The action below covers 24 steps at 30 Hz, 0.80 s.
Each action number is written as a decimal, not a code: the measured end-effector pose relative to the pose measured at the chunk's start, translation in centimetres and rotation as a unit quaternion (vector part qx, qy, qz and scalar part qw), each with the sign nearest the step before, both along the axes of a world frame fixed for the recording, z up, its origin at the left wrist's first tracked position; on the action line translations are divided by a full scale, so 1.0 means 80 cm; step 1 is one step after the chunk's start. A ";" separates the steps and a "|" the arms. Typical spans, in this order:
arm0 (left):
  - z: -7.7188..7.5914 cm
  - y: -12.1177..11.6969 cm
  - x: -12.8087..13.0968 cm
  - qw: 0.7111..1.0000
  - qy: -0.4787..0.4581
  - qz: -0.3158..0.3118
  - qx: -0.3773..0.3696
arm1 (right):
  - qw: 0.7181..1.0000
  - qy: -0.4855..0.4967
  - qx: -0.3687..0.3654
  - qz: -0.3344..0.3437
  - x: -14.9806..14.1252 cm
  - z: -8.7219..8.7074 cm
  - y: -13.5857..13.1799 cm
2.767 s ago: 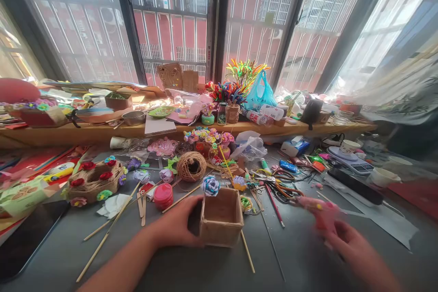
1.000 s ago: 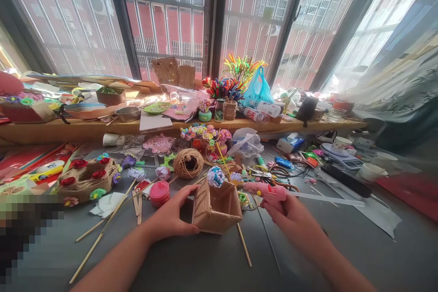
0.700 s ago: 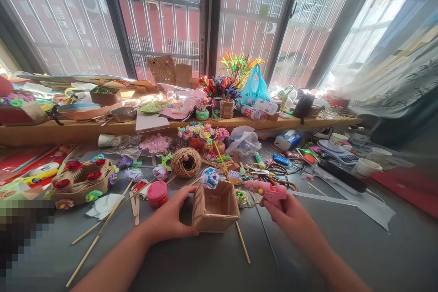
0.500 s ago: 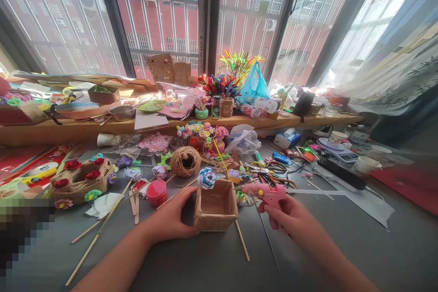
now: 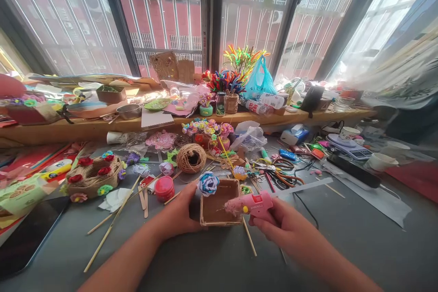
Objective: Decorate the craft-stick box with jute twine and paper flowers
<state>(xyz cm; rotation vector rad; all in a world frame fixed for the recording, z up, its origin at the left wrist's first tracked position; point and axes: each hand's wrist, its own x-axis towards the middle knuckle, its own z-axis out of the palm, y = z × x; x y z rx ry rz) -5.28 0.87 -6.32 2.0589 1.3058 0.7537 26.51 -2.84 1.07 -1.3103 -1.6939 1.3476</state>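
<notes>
A small square box [image 5: 219, 220] wrapped in brown twine stands on the grey table in front of me. My left hand [image 5: 179, 212] is closed round its left side. My right hand [image 5: 278, 223] grips a pink glue gun [image 5: 251, 204], whose nozzle reaches over the box's open top from the right. A blue and white paper flower [image 5: 208, 183] sits at the box's far left corner, by my left fingertips.
A ball of twine [image 5: 190, 158], a red pot [image 5: 164, 188], a flower-trimmed woven basket [image 5: 91, 178], long wooden sticks [image 5: 112, 223], scissors and tools [image 5: 273, 174] crowd the far side. A wooden shelf [image 5: 85, 131] full of craft items runs under the windows. Cups and a scale [image 5: 352, 150] stand right.
My right hand has brought the glue gun left and down, from beside the box to over its opening. The left hand keeps its hold on the box.
</notes>
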 end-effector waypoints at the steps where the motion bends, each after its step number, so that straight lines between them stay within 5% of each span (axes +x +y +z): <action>1: 0.000 -0.001 0.001 1.000 -0.004 0.002 0.014 | 1.000 0.000 0.002 0.004 -0.002 -0.001 -0.002; 14: -0.007 0.001 0.007 0.995 0.018 0.004 0.102 | 0.998 -0.060 0.000 0.029 -0.006 -0.029 -0.012; 24: -0.016 0.002 0.005 0.982 0.059 -0.004 0.180 | 0.994 -0.096 -0.005 0.050 -0.013 -0.019 -0.015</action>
